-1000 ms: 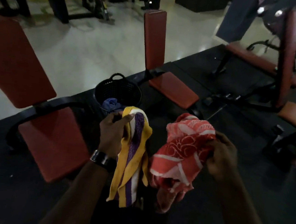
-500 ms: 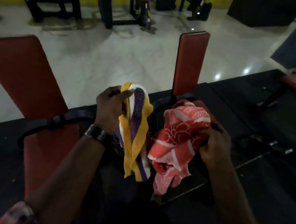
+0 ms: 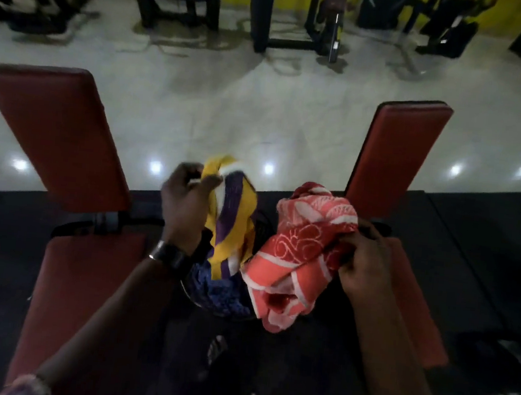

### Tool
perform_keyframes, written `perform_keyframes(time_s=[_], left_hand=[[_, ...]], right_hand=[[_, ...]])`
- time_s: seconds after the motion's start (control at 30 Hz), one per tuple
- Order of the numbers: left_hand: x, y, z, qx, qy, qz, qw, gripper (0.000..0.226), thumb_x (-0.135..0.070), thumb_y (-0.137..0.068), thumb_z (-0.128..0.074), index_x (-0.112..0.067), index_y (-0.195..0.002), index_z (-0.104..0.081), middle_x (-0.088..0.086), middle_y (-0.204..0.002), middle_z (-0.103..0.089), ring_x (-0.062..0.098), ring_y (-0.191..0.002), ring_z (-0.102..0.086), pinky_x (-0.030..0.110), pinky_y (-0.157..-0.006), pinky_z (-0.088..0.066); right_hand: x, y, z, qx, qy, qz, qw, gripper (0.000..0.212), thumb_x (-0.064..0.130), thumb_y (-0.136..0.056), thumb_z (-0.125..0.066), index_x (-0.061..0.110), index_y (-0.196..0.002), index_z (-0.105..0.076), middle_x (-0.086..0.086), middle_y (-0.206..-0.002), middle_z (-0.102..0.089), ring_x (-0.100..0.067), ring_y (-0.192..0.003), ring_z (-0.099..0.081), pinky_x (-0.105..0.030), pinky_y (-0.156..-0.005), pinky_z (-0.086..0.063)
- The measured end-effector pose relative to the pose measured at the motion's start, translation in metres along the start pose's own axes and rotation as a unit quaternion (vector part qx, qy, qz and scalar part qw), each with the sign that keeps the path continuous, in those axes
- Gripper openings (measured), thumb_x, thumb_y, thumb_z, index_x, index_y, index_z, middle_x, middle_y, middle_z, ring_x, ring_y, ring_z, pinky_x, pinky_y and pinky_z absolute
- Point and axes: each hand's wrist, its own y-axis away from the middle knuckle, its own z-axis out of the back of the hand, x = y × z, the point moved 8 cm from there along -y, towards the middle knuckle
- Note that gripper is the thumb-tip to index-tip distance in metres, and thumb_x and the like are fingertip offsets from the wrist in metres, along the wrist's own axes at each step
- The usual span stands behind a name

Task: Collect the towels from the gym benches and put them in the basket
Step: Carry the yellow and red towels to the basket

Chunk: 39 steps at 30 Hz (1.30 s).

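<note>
left hand [image 3: 185, 204]: fingers clamped round the top of the yellow-purple towel [image 3: 231, 220], so it hangs free, lower end right above the basket.
right hand [image 3: 365, 268]: fingers closed, bunching the red patterned towel [image 3: 298, 252]; gathered up, probably so it drops in as one lump.
basket [image 3: 188, 289]: dark, on the floor between the two benches, mostly hidden behind the towels; only a bit of near-left rim shows.
basket contents: a blue cloth [image 3: 221, 292] already inside; anything more, cannot tell.
left bench [image 3: 86, 276]: red pad bare.
right bench [image 3: 397, 153]: backrest bare.
step: both towels held over the basket, not yet let go. looks like release is next.
</note>
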Motion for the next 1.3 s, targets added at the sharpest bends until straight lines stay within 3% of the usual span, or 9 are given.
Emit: perform_keyframes(time_s=[0.17,0.33,0.47,0.6,0.73,0.9,1.03,1.13,1.3], left_hand=[[0.126,-0.018,-0.019,0.081,-0.185,0.156,0.967,0.028,-0.022,-0.07,-0.07,-0.005,-0.092,-0.07,0.02,-0.089,-0.071,0.033,-0.087,-0.068,0.044,-0.079,-0.053],[0.164,-0.056,-0.038,0.083,-0.185,0.187,0.961,0.013,-0.007,-0.083,-0.069,-0.02,-0.08,-0.068,0.011,-0.085,-0.074,-0.005,-0.057,-0.065,0.016,-0.058,-0.051],[0.162,-0.084,-0.066,0.161,-0.188,0.176,0.953,0.037,0.008,-0.082,-0.065,-0.002,-0.118,-0.064,0.017,-0.114,-0.069,0.027,-0.109,-0.066,0.039,-0.094,-0.053],[0.158,-0.071,-0.107,0.365,-0.197,0.146,0.898,0.073,0.012,-0.084,-0.063,-0.001,-0.148,-0.029,0.014,-0.142,-0.048,0.012,-0.121,-0.046,0.027,-0.101,-0.043],[0.157,-0.089,-0.108,0.23,-0.177,0.148,0.945,0.044,0.003,-0.078,-0.071,0.006,-0.121,-0.06,0.0,-0.089,-0.07,-0.01,-0.079,-0.06,0.022,-0.077,-0.045],[0.153,-0.087,-0.07,-0.005,-0.193,0.16,0.968,0.022,-0.019,-0.069,-0.067,-0.014,-0.09,-0.067,0.003,-0.085,-0.069,0.009,-0.078,-0.059,0.026,-0.07,-0.047],[0.169,-0.066,-0.058,-0.086,-0.237,0.155,0.955,0.026,-0.007,-0.079,-0.068,-0.008,-0.105,-0.068,0.008,-0.097,-0.072,0.02,-0.089,-0.065,0.022,-0.071,-0.042],[0.163,-0.06,-0.063,-0.136,-0.201,0.114,0.963,0.039,-0.014,-0.073,-0.061,-0.007,-0.111,-0.067,0.005,-0.104,-0.071,0.018,-0.095,-0.065,0.008,-0.074,-0.044],[0.14,-0.06,-0.055,-0.209,-0.28,0.015,0.937,0.046,0.003,-0.07,-0.059,0.001,-0.117,-0.062,0.02,-0.11,-0.063,0.027,-0.098,-0.061,0.032,-0.09,-0.048]], right_hand=[[-0.002,-0.056,-0.04,-0.004,0.006,0.0,1.0,0.038,-0.021,-0.074,-0.047,0.012,-0.078,-0.065,-0.006,-0.075,-0.066,-0.019,-0.07,-0.063,-0.026,-0.064,-0.05],[-0.007,-0.108,-0.082,0.001,-0.004,-0.02,1.0,0.042,-0.021,-0.07,-0.048,0.015,-0.067,-0.07,-0.002,-0.065,-0.07,-0.018,-0.063,-0.065,-0.023,-0.059,-0.05],[-0.006,-0.135,-0.119,0.058,-0.048,-0.042,0.996,0.052,-0.022,-0.069,-0.045,0.019,-0.057,-0.073,0.0,-0.058,-0.071,-0.012,-0.055,-0.068,-0.017,-0.049,-0.051],[-0.003,-0.155,-0.156,0.158,-0.113,-0.104,0.975,0.045,-0.017,-0.061,-0.044,0.017,-0.071,-0.073,-0.006,-0.071,-0.073,-0.02,-0.068,-0.07,-0.024,-0.06,-0.057],[0.009,-0.176,-0.169,0.202,-0.104,-0.075,0.971,0.048,-0.019,-0.071,-0.039,0.014,-0.082,-0.072,-0.006,-0.077,-0.074,-0.02,-0.071,-0.07,-0.028,-0.068,-0.056],[0.023,-0.212,-0.145,0.173,0.114,0.114,0.972,0.032,-0.003,-0.065,-0.055,0.017,-0.084,-0.072,-0.004,-0.082,-0.073,-0.017,-0.077,-0.066,-0.027,-0.069,-0.051],[-0.012,-0.217,-0.145,0.209,0.322,0.253,0.888,0.028,0.004,-0.074,-0.055,0.01,-0.096,-0.073,-0.005,-0.091,-0.07,-0.019,-0.087,-0.066,-0.029,-0.08,-0.052],[-0.07,-0.219,-0.145,0.302,0.39,0.208,0.844,0.026,-0.002,-0.075,-0.072,0.002,-0.101,-0.071,-0.017,-0.099,-0.069,-0.032,-0.092,-0.067,-0.038,-0.084,-0.053],[-0.137,-0.215,-0.149,0.457,0.47,0.113,0.747,0.057,0.024,-0.076,-0.081,0.016,-0.128,-0.061,-0.007,-0.124,-0.065,-0.02,-0.114,-0.062,-0.028,-0.097,-0.048]])
